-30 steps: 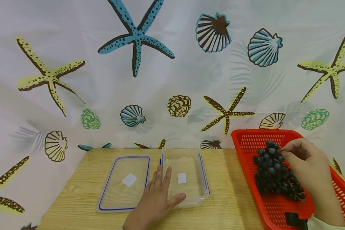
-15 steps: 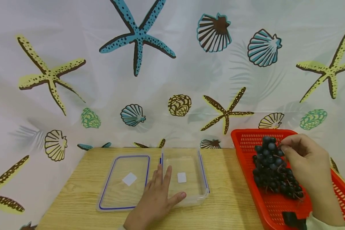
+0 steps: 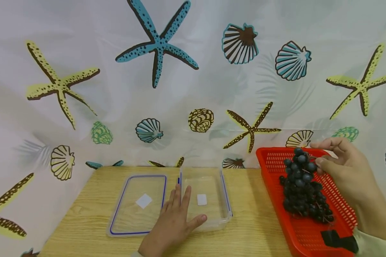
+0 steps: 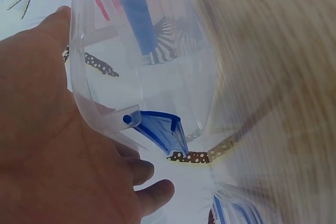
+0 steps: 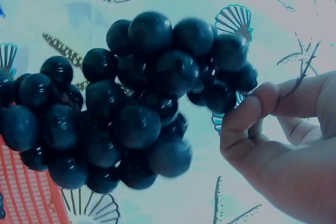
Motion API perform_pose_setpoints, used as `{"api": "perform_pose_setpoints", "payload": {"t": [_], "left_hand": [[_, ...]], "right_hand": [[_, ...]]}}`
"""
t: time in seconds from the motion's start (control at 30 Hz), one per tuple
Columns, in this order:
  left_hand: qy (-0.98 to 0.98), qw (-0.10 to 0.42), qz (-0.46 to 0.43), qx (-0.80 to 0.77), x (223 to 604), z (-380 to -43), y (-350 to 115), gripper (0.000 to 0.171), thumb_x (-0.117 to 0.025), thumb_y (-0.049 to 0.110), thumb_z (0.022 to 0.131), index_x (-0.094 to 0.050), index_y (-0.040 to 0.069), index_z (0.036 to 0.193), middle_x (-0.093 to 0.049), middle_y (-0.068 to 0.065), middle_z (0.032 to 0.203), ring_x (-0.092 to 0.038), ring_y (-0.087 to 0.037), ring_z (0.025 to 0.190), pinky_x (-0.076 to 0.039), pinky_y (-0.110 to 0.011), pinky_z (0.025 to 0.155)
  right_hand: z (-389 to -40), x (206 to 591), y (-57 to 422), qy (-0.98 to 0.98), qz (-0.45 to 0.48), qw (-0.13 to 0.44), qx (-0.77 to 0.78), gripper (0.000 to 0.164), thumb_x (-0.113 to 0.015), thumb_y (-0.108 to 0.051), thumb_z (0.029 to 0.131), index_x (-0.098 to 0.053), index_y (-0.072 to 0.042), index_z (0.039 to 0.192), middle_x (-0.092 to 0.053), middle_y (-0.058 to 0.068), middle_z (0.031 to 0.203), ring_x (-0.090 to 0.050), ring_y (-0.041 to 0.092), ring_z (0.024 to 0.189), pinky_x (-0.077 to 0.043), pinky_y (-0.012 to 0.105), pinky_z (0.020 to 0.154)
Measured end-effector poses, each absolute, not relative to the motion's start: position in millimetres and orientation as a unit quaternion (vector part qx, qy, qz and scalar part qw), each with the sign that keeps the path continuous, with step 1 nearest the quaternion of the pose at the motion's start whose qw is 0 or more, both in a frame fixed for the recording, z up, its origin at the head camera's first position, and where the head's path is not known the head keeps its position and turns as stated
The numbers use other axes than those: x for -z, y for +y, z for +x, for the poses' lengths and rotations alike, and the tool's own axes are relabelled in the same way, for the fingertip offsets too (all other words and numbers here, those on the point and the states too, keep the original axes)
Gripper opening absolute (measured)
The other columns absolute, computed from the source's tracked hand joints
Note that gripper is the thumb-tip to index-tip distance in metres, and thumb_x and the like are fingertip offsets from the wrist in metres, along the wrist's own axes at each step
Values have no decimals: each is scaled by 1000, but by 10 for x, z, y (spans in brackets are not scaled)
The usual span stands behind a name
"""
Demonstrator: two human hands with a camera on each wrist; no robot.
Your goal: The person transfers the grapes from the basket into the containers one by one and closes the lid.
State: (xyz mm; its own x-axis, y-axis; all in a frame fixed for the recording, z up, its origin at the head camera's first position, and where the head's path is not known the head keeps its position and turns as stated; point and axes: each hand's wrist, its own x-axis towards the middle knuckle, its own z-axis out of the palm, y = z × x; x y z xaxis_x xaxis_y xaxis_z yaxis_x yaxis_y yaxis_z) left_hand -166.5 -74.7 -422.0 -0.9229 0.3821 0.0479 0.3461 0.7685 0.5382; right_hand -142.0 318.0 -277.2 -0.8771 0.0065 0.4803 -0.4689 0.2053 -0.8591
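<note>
- While we see the right hand (image 3: 350, 175) pinching the grapes (image 3: 297, 182) by their stem (image 5: 303, 76) over the red basket (image 3: 310, 232), the left hand (image 3: 175, 222), straight-fingered, touches the clear box (image 3: 216, 224).
- Only the right wrist view shows us the stem's thin free end.

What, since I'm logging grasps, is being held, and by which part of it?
The right hand pinches the dark grape bunch by its stem. The left hand, at the clear container, grips nothing.

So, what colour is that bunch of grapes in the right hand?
The bunch of grapes is dark blue-black, showing best in the right wrist view.
</note>
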Motion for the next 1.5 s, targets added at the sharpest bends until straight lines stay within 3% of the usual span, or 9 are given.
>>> {"api": "perform_pose_setpoints", "payload": {"t": [0.23,0.53,1.13,1.5], "left_hand": [[939,39,191,-282,4273,-1646,-792,95,-54,61,98,-13,5,162,-1,-30,164,-5,-48,149,-17,-69,111],[938,35,192,-285,4309,-1660,-834,95,-54,62,98,-14,4,162,-1,-29,164,-5,-48,149,-17,-68,112],[933,52,181,-307,4279,-1677,-851,109,-57,64,95,-2,-6,159,4,-29,164,-3,-46,150,-17,-64,114],[928,65,173,-323,4241,-1700,-861,120,-63,68,89,1,-6,159,4,-27,165,-3,-43,151,-17,-65,114]], "right_hand": [[-1539,2737,3167,-655,267,106,-699,33,-38,24,97,-52,1,116,-58,13,127,-54,16,69,-49,23,62],[-1581,2584,2948,-640,322,58,-696,33,-34,23,98,-51,1,116,-58,18,125,-52,18,75,-48,23,62],[-1639,2519,1977,-657,270,101,-697,27,-43,17,98,-53,-6,106,-60,12,121,-47,16,66,-46,23,64],[-1715,2912,1340,-706,213,31,-675,20,-44,14,94,-48,8,112,-55,19,123,-49,16,68,-47,27,68]]}}
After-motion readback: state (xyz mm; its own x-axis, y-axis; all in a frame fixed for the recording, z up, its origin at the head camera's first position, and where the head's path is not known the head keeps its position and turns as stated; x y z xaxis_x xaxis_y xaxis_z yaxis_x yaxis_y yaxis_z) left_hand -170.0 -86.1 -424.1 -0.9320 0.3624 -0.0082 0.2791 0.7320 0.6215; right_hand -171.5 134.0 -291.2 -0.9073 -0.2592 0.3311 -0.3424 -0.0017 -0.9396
